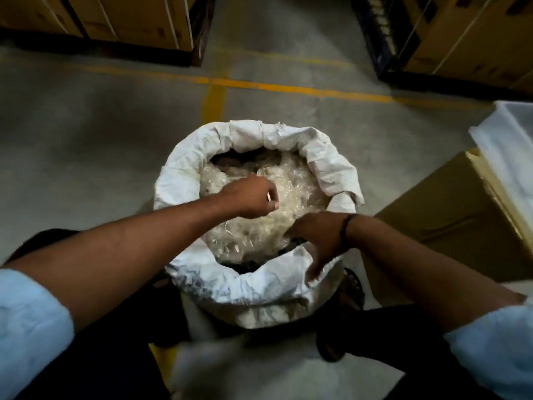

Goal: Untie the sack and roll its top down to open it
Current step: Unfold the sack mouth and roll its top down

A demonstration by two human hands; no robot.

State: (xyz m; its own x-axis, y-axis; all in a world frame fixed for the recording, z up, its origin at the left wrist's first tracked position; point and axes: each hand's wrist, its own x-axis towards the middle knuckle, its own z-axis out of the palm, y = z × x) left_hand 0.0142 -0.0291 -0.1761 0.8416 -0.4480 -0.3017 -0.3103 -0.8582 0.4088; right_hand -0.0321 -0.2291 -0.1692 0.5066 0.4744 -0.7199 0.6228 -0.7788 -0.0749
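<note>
The white woven sack [202, 174] stands upright on the grey concrete floor [86, 140], close before the person's feet, its top rolled down into a thick collar around a heap of translucent plastic scraps [300, 183]. The right hand [314, 238] grips the collar's near right side, thumb outside, fingers inside. The left hand [253, 197] hovers curled over the scraps; whether it pinches any cannot be told. A brown cardboard box [447, 220] sits just right of the sack.

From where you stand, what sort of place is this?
Probably a warehouse or storeroom: stacked brown cardboard cartons, yellow painted lines on the grey concrete floor, and an open white woven sack of clear plastic scraps.
</note>
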